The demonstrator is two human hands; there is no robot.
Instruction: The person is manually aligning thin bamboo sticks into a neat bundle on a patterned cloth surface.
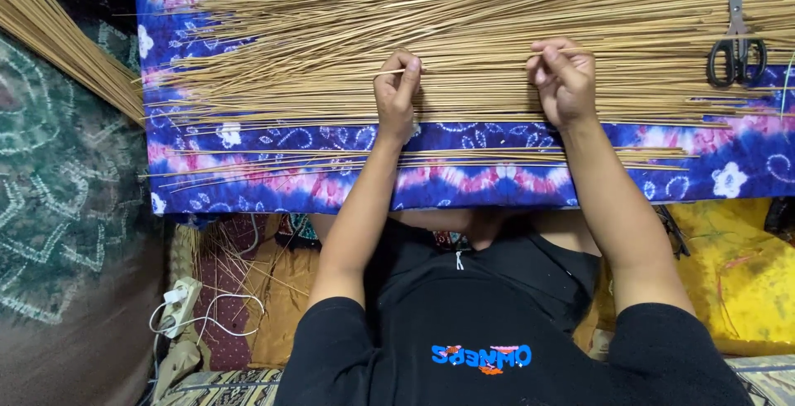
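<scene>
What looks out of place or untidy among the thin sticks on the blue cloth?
A few thin sticks lie apart below the main pile, loose and slightly askew. Black-handled scissors rest on the pile at the right.

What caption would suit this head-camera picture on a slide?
Both hands, left hand and right hand, pinch one thin straw above a spread of straws on blue patterned cloth, scissors nearby.

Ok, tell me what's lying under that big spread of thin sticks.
Under the thin sticks lies a blue and pink tie-dye cloth with white flowers, showing at the near edge and left end. What the cloth itself covers is hidden. Both the left hand and right hand rest on the sticks.
</scene>
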